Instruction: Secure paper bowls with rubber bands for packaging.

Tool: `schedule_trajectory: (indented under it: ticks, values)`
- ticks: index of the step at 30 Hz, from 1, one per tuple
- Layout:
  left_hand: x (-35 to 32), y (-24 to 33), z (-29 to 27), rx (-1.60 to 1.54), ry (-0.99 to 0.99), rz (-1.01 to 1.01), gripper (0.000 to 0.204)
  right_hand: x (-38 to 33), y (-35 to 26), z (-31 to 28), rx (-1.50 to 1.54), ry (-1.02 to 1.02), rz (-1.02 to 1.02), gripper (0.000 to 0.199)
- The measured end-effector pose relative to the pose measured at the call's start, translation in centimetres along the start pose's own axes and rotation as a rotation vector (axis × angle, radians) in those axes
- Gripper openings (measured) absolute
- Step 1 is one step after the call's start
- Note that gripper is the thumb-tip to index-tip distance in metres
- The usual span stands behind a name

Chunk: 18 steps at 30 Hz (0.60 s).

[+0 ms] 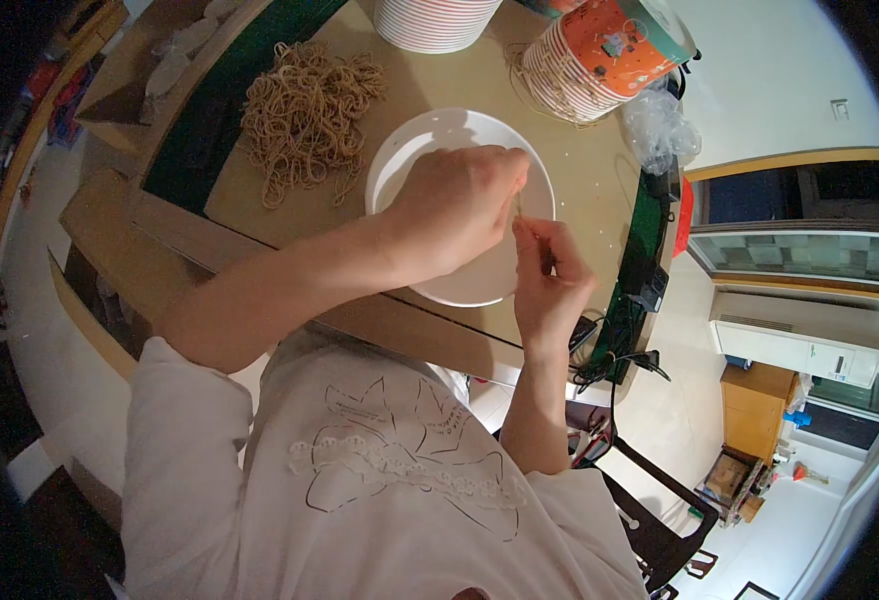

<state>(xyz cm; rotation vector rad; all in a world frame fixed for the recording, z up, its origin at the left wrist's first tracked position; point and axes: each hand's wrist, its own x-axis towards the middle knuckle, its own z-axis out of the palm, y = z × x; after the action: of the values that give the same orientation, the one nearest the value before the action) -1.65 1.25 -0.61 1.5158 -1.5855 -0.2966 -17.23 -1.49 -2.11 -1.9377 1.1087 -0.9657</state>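
Head view: both hands meet over the white plate [409, 170]. Left hand [454, 205] and right hand [549, 275] each pinch a thin rubber band [518, 208] in their fingers, stretched between them above the plate, perhaps to keep it clear. Band pile [304, 115] lies left; paper cup stacks [599, 55] crowd the bench's [579, 180] far edge.

Stacked paper bowls [433, 22] and crumpled clear plastic bag [659, 128] on the table [579, 180]

A tan table [579, 190] carries a white plate [409, 160] near its front edge, a heap of rubber bands [304, 115] toward the left edge, and two stacks of paper cups [599, 55] (one lying sideways) at the far edge.
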Motion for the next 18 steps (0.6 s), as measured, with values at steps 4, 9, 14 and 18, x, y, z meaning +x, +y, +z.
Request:
schedule_trajectory:
  ticks: [4, 9, 14, 18]
  values:
    - [-0.3, -0.4, 0.2, -0.020, 0.013, 0.018, 0.003, 0.0, -0.1, -0.2, 0.021, -0.015, 0.049, 0.009]
    - [-0.1, 0.6, -0.5, -0.101, -0.093, -0.018, 0.005, 0.4, -2.2, -1.2, -0.066, 0.036, 0.042, 0.010]
    - [-0.2, 1.6, -1.2, -0.169, -0.010, 0.053, 0.003, 0.6, -1.8, -1.9, 0.101, 0.073, -0.061, 0.009]
    - [0.2, 3.6, -3.7, -0.062, -0.146, 0.079, 0.007, 0.4, -0.4, -3.0, 0.140, -0.009, -0.223, 0.009]
